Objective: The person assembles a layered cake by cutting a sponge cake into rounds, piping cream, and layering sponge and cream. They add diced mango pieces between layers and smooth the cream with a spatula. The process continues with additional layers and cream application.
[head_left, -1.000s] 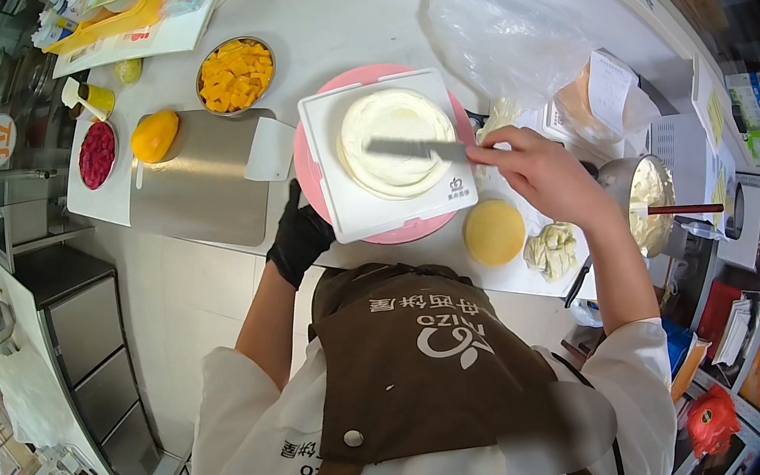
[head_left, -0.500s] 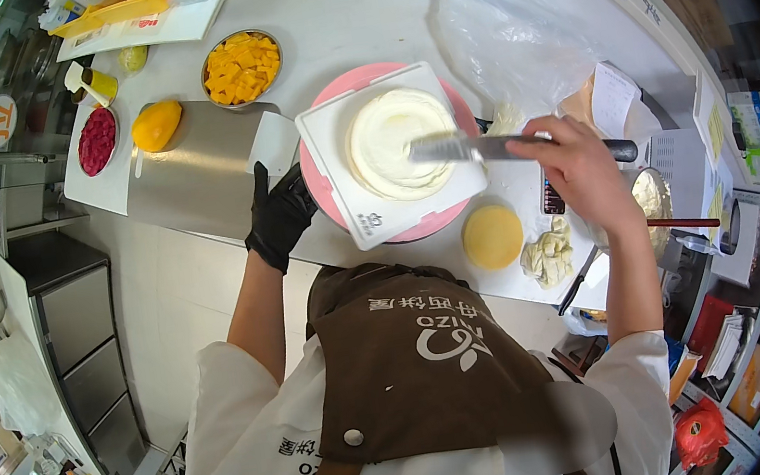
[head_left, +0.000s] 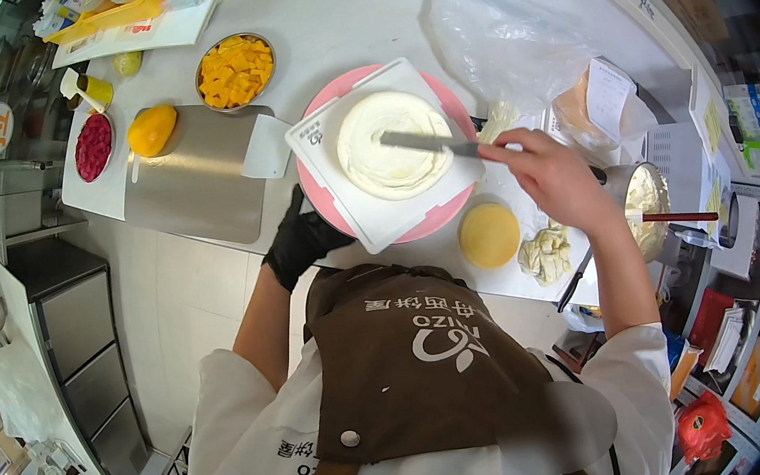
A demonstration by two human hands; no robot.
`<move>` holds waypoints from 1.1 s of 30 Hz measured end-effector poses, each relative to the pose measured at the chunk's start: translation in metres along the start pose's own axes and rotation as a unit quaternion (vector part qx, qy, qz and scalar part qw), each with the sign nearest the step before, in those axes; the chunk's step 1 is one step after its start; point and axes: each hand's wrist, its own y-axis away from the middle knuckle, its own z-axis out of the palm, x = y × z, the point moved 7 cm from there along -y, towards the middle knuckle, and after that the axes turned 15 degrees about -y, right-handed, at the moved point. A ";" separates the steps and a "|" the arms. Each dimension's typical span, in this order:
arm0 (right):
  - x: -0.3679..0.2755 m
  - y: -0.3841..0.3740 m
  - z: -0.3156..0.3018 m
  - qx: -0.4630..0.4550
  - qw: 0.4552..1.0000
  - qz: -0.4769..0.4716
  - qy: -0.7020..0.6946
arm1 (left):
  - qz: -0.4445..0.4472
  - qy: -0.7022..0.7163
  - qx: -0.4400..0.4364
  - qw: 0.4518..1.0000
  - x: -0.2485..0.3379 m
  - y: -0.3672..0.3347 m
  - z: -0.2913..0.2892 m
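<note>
A round cake layer coated in white cream (head_left: 409, 165) sits on a square white cake board (head_left: 381, 228), which rests on a pink turntable (head_left: 436, 223). My right hand (head_left: 554, 176), bare, is closed round the dark handle of a palette knife (head_left: 445, 144). The metal blade lies over the top of the cream, its tip near the middle of the cake. My left hand (head_left: 304, 238), in a black glove, is at the near left rim of the turntable. Its thumb stands apart; the other fingertips are partly hidden by the rim.
Right of the turntable lie a yellow sponge layer (head_left: 490, 236), a crumpled cream-coloured piece (head_left: 546, 255) and a bowl of cream (head_left: 646, 195). Diced mango (head_left: 235, 71), a whole mango (head_left: 152, 131), red berries (head_left: 94, 146) and a metal sheet (head_left: 199, 190) are left. A plastic bag (head_left: 506, 25) lies behind.
The turntable has turned clockwise with the board and cake. My left hand has slid along the rim, nearer to me and rightward. The knife has shifted slightly left, its blade angled differently.
</note>
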 end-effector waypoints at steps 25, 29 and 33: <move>0.001 -0.010 -0.002 -0.047 0.998 -0.038 0.020 | 0.018 -0.033 -0.121 0.992 0.028 0.003 -0.001; 0.009 -0.004 -0.020 0.015 0.999 0.014 0.043 | 0.153 -0.002 0.025 0.988 0.048 -0.002 -0.004; 0.000 -0.011 0.009 -0.014 1.000 0.001 -0.005 | 0.096 0.234 -0.088 0.963 0.027 -0.017 -0.018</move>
